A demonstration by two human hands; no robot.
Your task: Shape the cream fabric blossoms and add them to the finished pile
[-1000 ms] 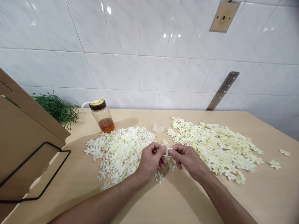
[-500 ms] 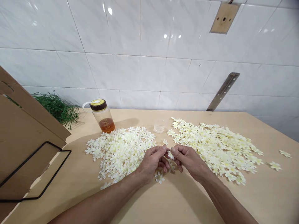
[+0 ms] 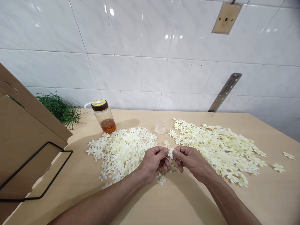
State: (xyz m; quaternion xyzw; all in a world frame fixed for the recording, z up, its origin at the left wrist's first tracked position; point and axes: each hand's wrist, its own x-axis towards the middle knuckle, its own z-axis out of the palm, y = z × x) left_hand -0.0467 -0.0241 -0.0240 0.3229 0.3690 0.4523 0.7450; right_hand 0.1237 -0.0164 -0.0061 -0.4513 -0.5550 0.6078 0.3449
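Note:
Between my two hands is a small pale-yellow artificial flower (image 3: pixel 171 152), its petals facing me. My left hand (image 3: pixel 153 162) is closed, pinching the flower's left side between thumb and forefinger. From the other side, the thumb and fingers of my right hand (image 3: pixel 190 158) are closed on its right edge. Below the hands, a loose flower (image 3: pixel 161 178) lies on the table, with another partly hidden by my fingers. A large heap of white-yellow flowers (image 3: pixel 124 150) spreads beside my left hand, and a second, wider heap (image 3: pixel 225 150) lies beyond my right hand.
A clear cup (image 3: pixel 160 127) stands behind the hands. Left of it is a bottle (image 3: pixel 105 117) of amber liquid. Green artificial stems (image 3: pixel 58 107), a cardboard box (image 3: pixel 28 125) and a black wire frame (image 3: pixel 55 175) occupy the left side. A tiled wall (image 3: pixel 131 72) rises behind.
The flower between my fingers has turned from a tilted position to face me more fully and has risen slightly. Both hands stay in nearly the same place.

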